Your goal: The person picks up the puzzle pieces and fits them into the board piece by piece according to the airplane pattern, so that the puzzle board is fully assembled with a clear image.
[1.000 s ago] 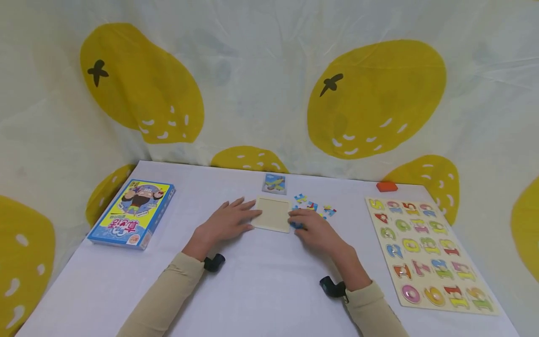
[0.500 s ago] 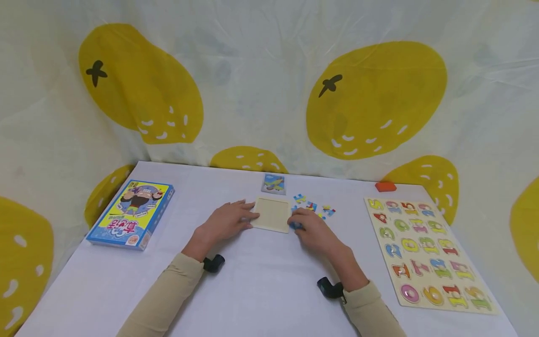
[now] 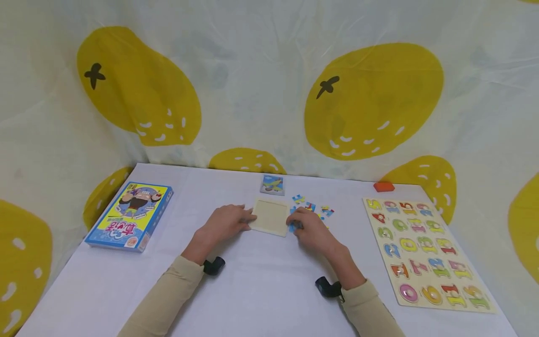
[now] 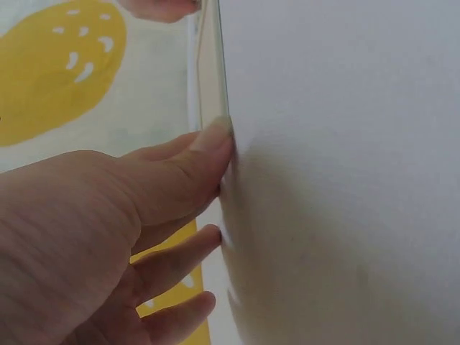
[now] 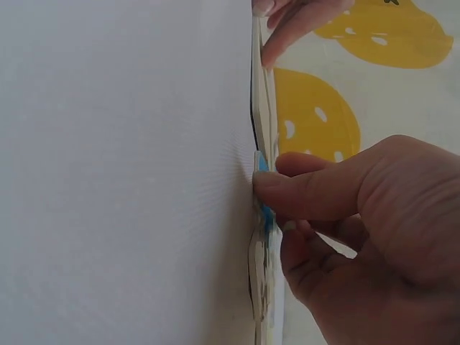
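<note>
In the head view a shallow wooden tray [image 3: 270,216] with a raised rim lies at mid-table with nothing in it. My left hand [image 3: 225,223] pinches its left edge; the left wrist view has the thumb and a finger of this hand [image 4: 122,223] on the tray's edge [image 4: 210,79], other fingers spread. By the tray's right edge, my right hand [image 3: 313,230] holds a blue puzzle piece [image 3: 291,228]. Seen from the right wrist, the hand's [image 5: 374,223] thumb presses on the blue piece [image 5: 263,164], fingers curled behind. Loose puzzle pieces [image 3: 298,199] lie just beyond that hand.
A small airplane picture [image 3: 272,185] lies behind the tray. On the left is a blue and yellow box [image 3: 130,215]. A number board [image 3: 425,255] lies on the right, with a red block [image 3: 383,187] behind it. A patterned cloth hangs behind the table.
The tray has turned slightly and its near edge has shifted left, with my left fingers now at its edge. My right fingers have moved a little on the blue piece, showing more of it.
</note>
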### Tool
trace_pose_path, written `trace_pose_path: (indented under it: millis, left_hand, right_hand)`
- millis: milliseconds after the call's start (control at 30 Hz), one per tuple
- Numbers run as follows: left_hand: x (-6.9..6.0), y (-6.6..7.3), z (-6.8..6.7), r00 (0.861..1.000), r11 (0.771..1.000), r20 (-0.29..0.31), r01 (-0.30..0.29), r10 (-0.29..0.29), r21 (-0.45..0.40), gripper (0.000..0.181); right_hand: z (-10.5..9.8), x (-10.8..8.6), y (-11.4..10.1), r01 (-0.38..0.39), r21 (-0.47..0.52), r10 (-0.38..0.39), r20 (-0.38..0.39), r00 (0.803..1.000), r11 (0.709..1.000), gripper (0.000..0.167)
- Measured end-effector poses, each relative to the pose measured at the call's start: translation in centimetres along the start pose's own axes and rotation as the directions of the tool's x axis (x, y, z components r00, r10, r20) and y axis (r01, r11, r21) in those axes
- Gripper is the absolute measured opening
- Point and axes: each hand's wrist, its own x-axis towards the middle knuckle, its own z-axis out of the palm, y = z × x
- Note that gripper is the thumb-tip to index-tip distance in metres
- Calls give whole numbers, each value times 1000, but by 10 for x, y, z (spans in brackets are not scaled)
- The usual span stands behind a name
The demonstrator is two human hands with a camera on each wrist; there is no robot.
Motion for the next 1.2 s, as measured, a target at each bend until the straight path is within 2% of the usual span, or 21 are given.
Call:
trace_pose_path:
  millis: [133,400,667,800,1000,1200]
  left_hand:
    - [-1,2,-1,1000,1000,2,4,-4,13,41]
    - [-3,3,-2,1000,1000,2,1,-1,-6,41]
    - [-3,1,1,1000,1000,-2,-3,3,5,41]
    - [-3,2,1,1000,1000,-1,-1,1,3,41]
    - [-5,3,2,1000,1000,-5,-21,21,19,39]
    - [-6,2,3,995,997,-63,-77,78,21,31]
  right_hand:
    - [0,1,-1,-19,36,19,-6,1000,999,32]
    - [2,4,2,-61,29,61,-18,998,998,29]
    - [-1,6,-3,-86,64,84,24,996,994,34]
    - [1,7,-4,-96,71,96,8,995,993,30]
    - [5,9,-3,-118,125,127,-68,990,985,26]
    - [3,11,-2,-117,130,131,-98,987,984,26]
